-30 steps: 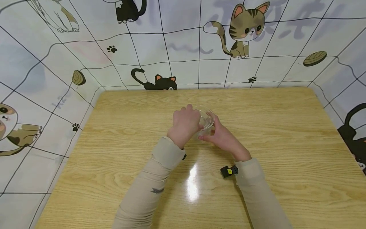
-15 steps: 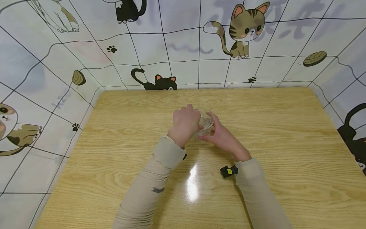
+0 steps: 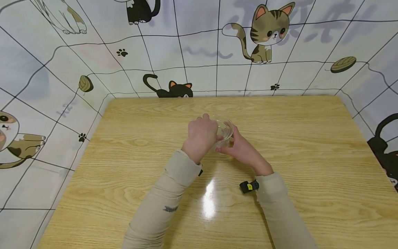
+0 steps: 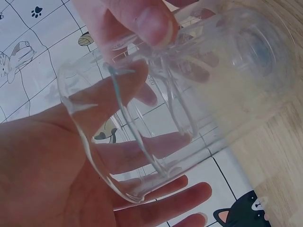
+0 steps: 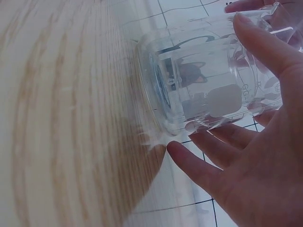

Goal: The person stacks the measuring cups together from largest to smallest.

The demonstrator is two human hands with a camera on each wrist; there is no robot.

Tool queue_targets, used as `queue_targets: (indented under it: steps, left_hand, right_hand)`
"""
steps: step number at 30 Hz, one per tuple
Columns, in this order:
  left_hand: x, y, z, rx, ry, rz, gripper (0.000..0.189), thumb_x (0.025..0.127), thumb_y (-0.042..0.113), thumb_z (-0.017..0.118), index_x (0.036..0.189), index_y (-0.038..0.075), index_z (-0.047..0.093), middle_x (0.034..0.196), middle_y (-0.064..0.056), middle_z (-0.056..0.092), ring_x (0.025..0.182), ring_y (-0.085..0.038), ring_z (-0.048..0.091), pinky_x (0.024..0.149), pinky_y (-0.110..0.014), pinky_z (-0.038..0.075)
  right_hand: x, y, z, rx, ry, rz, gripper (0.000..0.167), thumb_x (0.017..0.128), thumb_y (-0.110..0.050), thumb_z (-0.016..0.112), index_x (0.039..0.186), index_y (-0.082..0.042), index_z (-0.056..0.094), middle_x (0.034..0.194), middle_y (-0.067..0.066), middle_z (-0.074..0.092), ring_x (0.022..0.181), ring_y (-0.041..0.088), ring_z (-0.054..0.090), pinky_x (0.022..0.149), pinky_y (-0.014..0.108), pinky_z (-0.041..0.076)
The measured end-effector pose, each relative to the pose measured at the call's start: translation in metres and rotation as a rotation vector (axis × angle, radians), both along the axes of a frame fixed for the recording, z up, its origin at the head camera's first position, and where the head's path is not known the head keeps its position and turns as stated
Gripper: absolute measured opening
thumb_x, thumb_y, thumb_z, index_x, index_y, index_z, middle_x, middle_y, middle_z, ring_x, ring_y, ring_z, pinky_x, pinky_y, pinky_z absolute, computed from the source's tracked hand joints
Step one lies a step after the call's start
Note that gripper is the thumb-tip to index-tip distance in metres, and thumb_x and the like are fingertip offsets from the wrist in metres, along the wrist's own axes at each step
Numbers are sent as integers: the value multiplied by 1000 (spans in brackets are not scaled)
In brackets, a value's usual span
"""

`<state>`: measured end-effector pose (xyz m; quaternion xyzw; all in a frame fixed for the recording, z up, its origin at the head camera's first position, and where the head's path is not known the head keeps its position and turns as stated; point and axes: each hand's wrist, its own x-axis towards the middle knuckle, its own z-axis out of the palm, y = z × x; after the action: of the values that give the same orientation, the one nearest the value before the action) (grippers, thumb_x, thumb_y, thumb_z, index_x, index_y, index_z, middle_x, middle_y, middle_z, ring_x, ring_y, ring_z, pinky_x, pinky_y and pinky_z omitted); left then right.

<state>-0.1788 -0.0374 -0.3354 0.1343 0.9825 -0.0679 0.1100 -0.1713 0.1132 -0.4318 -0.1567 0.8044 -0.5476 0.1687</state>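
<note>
A clear cup (image 3: 225,130) stands upright on the table between both hands. Several rings show through it in the left wrist view, as if one clear cup (image 4: 213,127) sits inside another; I cannot tell for certain. My left hand (image 3: 201,136) grips it near the rim from the left, knuckles up, its fingers partly hidden from the head camera. From the other side my right hand (image 3: 244,147) holds the lower cup, thumb toward me and fingers round the far side. Faint lettering marks the cup wall (image 5: 203,71) in the right wrist view, where its base meets the table.
The wooden table (image 3: 140,145) runs back to a white backdrop (image 3: 199,52) with a grid and cartoon cats. Similar panels rise at left and right. A black wrist camera (image 3: 248,186) juts from the right cuff, close above the tabletop.
</note>
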Motion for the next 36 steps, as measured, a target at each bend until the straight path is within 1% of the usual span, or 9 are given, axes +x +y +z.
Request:
queue_targets:
  steps: [11,17,22,24,25,28,31,33,36]
  left_hand:
    - [2,-2,-1,29,-2,19,47,78,57,56,100,16,64,88,-1,46,76,-18,46,57,-35,45]
    - [1,-5,-3,57,4,19,45,79,54,57,103,16,61,94,-2,49,81,-19,49,60,-37,46]
    - [2,-11,-4,133,28,17,43,80,52,58,103,16,59,93,-1,50,77,-20,50,57,-38,46]
    - [3,-14,-3,169,45,15,44,80,52,57,105,16,58,95,-1,52,76,-20,53,56,-37,46]
    - [3,-15,-3,184,54,12,45,80,53,56,107,16,57,97,-1,53,75,-20,54,55,-37,46]
    - [4,-17,-5,226,83,6,52,81,55,53,116,16,53,106,-2,55,73,-20,57,52,-36,46]
    - [4,-19,-10,275,113,4,56,82,55,51,124,18,48,113,-3,54,68,-20,58,48,-35,45]
    - [4,-20,-13,308,127,2,57,82,55,52,126,19,46,117,-3,53,66,-19,58,46,-33,44]
    - [3,-21,-17,355,142,-2,57,82,54,52,128,20,44,121,-3,51,68,-17,58,47,-32,44]
  right_hand:
    - [-1,0,0,20,20,11,98,74,-38,71,141,-34,0,139,8,30,119,28,39,83,38,44]
    - [-1,0,-1,13,-2,12,98,74,-37,71,141,-34,0,138,10,31,117,29,42,81,37,46]
    - [6,-3,21,8,-33,15,96,77,-27,70,143,-24,0,137,13,32,114,32,44,81,38,45]
    - [9,-5,29,13,-42,14,95,78,-24,70,143,-20,1,137,14,31,114,33,44,82,39,45]
    - [10,-5,30,16,-48,10,95,78,-23,70,143,-20,1,138,13,31,115,32,44,83,39,45]
    - [11,-5,31,25,-53,9,95,78,-24,69,143,-20,0,138,12,30,116,32,43,84,39,44]
    - [10,-5,29,24,-60,8,96,78,-26,70,143,-21,0,139,12,29,116,32,43,84,40,44]
    - [8,-4,24,14,-62,7,96,77,-28,71,143,-24,0,139,11,29,115,32,43,83,41,44]
    - [3,-2,13,25,-50,4,97,75,-35,71,142,-30,1,139,9,28,115,31,43,82,40,45]
